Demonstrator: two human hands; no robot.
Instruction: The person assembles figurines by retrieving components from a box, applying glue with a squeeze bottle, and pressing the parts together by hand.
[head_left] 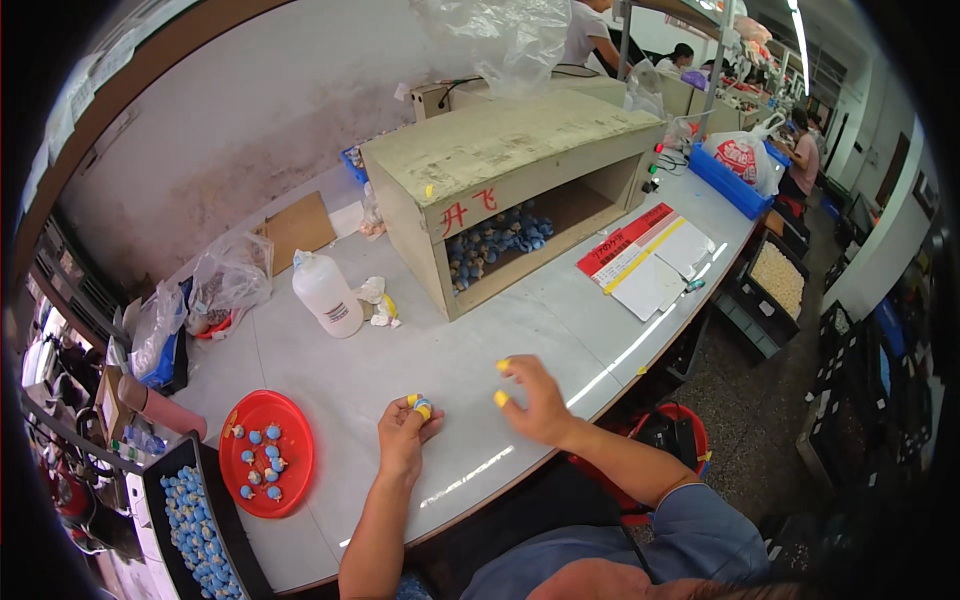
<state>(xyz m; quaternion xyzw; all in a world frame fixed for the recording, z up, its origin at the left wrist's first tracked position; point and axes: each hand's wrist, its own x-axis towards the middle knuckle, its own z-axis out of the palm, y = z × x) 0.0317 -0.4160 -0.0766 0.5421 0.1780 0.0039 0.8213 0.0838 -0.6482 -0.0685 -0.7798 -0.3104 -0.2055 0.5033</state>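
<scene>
Over the grey tabletop, my left hand (402, 440) pinches a small blue figure piece (422, 407) between yellow-covered fingertips, which partly hide it. My right hand (538, 402) is raised to the right of it, empty, with thumb and forefinger apart; both tips wear yellow covers. To the left of my left hand, a round red tray (303, 440) holds several similar blue-and-cream pieces. A black bin (255, 570) filled with many more of these pieces stands beside the tray, at the table's left edge.
A wooden box shelf (500, 140) holds a heap of blue pieces (500, 245). A white plastic bottle (328, 295) stands left of it; a red-and-white printed card (645, 255) lies right. A blue crate (728, 185) sits far right. Beside the table are a red bucket (695, 420) and other people.
</scene>
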